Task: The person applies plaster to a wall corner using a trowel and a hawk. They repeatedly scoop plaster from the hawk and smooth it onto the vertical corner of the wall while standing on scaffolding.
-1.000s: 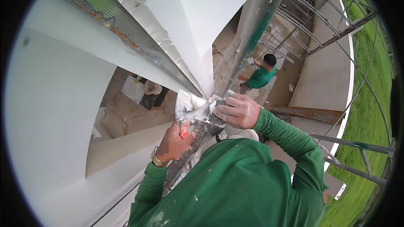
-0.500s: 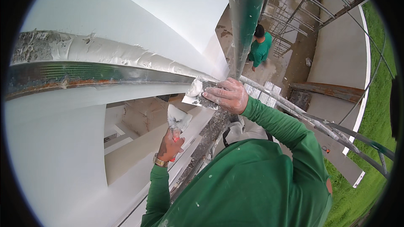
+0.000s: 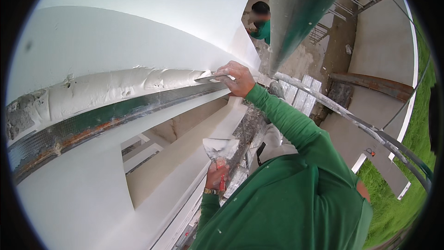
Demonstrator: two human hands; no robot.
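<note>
My left hand (image 3: pixel 215 177) is closed around the red handle of a wide putty knife (image 3: pixel 221 148), its broad blade pointing up and smeared with white compound. A watch sits on that wrist. With fingers and thumb, my right hand (image 3: pixel 237 79) grips a flat metal blade (image 3: pixel 206 79), held nearly edge-on against the end of a white plaster strip (image 3: pixel 106 88). The strip looks wet and ridged, with bare rough concrete at its left end. Just below it runs a long metal profile (image 3: pixel 92 122), green-grey with rust along its lower side.
A thick scaffold pole (image 3: pixel 300 14) rises close beyond my right hand. A whitened rail (image 3: pixel 342 111) passes right of my arm, near silvery planks (image 3: pixel 307 95). Far below, a person in green (image 3: pixel 262 25) is partly hidden by the pole. Grass (image 3: pixel 388 213) lies at right.
My right hand has moved up and left, tipping its blade from face-up with a lump of compound to nearly edge-on at the strip. My left hand has dropped lower and right with the putty knife.
</note>
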